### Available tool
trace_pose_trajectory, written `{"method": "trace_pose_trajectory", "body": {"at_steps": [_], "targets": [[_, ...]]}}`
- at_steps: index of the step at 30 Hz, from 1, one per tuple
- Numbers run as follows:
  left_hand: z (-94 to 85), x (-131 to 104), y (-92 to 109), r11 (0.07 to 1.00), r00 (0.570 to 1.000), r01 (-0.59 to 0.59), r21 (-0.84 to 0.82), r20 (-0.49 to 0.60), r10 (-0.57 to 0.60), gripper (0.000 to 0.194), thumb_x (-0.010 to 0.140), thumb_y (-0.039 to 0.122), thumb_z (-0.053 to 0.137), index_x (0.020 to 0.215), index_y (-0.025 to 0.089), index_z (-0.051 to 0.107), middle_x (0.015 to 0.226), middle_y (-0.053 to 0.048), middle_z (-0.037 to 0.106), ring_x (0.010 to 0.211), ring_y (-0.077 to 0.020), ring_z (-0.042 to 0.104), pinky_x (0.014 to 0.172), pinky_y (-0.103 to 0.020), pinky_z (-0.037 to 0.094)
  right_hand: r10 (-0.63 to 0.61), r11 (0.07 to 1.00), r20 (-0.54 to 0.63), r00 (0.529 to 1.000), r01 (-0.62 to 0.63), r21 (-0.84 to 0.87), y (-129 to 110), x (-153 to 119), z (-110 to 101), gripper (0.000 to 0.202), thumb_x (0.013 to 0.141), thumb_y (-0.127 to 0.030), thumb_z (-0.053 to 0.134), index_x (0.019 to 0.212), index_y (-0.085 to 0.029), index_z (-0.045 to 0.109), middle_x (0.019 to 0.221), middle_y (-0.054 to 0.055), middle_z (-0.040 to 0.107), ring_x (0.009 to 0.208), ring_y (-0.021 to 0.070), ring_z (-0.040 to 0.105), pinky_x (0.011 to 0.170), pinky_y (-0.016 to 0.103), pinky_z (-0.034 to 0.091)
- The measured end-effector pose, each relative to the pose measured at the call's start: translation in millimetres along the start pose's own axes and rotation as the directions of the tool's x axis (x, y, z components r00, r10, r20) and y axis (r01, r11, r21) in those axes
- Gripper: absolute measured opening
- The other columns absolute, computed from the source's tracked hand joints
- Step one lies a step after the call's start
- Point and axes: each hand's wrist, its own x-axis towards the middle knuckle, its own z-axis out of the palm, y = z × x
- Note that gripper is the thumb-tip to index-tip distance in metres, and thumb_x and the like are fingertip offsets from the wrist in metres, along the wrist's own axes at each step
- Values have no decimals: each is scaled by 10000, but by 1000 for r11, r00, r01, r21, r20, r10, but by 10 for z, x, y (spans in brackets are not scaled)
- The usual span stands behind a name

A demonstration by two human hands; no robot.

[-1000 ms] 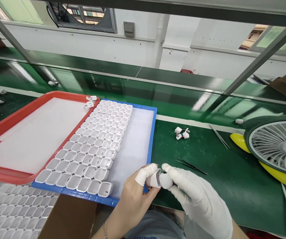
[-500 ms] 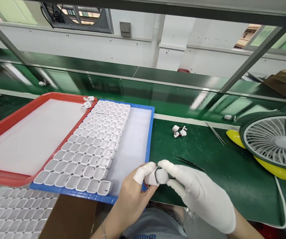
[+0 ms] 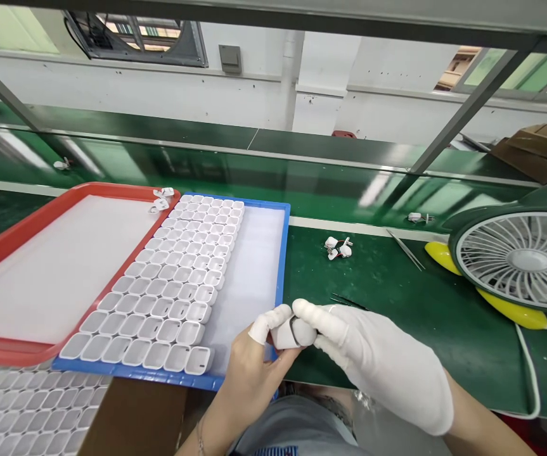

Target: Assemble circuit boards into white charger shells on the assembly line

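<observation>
My left hand (image 3: 249,370), with a white cot over a fingertip, is closed round a small white plastic case (image 3: 283,335). A white round-ended piece (image 3: 305,333) sits at the case's right end, with a dark gap between the two. My right hand (image 3: 382,361), in a white glove, pinches this round-ended piece between thumb and fingers. Both hands meet over the table's front edge. To their left, rows of similar open white cases (image 3: 159,288) stand on a blue tray (image 3: 280,278). Black tweezers (image 3: 348,301) lie just beyond my right hand, partly covered by it.
A red tray (image 3: 61,196) lined with white adjoins the blue one, small white parts (image 3: 161,200) on its corner. White parts with wires (image 3: 338,247) and silver tweezers (image 3: 406,249) lie farther back. A fan (image 3: 530,259) stands right. More cases (image 3: 40,405) sit lower left.
The case and round-ended piece have tilted a little in my hands, and my right fingers have come further over the piece. The view has shifted slightly; the trays have not visibly changed.
</observation>
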Motion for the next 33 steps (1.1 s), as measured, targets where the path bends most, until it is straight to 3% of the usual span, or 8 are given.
{"method": "trace_pose_trajectory", "body": {"at_steps": [5,9,12,15,21,25,28,33], "targets": [[8,33,-16,999,995,-12,30,-96,15,387,762,214,760,1116,235,606,955,-32,764,713,-178,705,686,-284,566,87,969,-7,996,-82,232,196,-23,12,249,841,-257,678,1080,-323,660,1127,30,697,872,181,681,811,365,576],[38,4,-71,999,996,36,-5,-82,-36,372,750,236,769,1092,235,624,970,-44,767,696,-188,710,658,-287,570,324,623,-36,945,-185,760,428,-1,89,274,848,-336,681,1103,-266,609,1294,91,620,920,175,658,940,418,508],[60,-8,-88,996,996,80,-29,-45,-81,384,749,236,770,1107,242,633,999,-52,767,748,-207,721,688,-300,575,387,407,27,922,-197,892,575,19,139,402,845,-285,673,1235,-244,587,1222,90,648,829,119,610,896,328,502],[85,-1,-96,996,995,84,-37,-58,-86,370,749,238,769,1094,239,635,992,-54,767,730,-203,718,675,-299,575,360,332,60,931,-188,924,668,15,159,502,782,-289,725,1262,-209,600,1164,74,650,819,109,565,848,266,490],[143,19,-94,998,997,67,12,-27,-66,372,761,256,761,1105,230,622,947,-38,763,689,-178,707,635,-269,577,396,610,-124,910,-160,776,806,-8,177,316,857,-355,680,1118,-181,637,1053,87,697,643,72,519,537,182,420],[177,24,-84,997,998,58,54,-40,-56,330,774,283,738,1076,223,620,913,-27,763,654,-170,703,566,-250,573,348,694,-56,936,-217,686,856,5,153,570,815,-419,712,1281,-166,503,819,92,735,538,119,571,419,204,405],[191,33,-89,995,997,25,93,-77,-17,334,769,282,741,1069,218,610,937,-31,766,641,-163,706,583,-254,588,362,717,-38,931,-253,650,833,-21,130,627,795,-413,734,1318,-174,484,852,99,749,598,140,629,467,227,478],[196,52,-100,991,998,-52,121,-36,57,362,772,251,744,1100,238,590,922,-10,771,642,-147,711,581,-222,593,388,762,-86,918,-267,590,782,-99,121,378,788,-386,746,1099,-186,668,1069,136,736,757,163,682,638,282,559]]}}
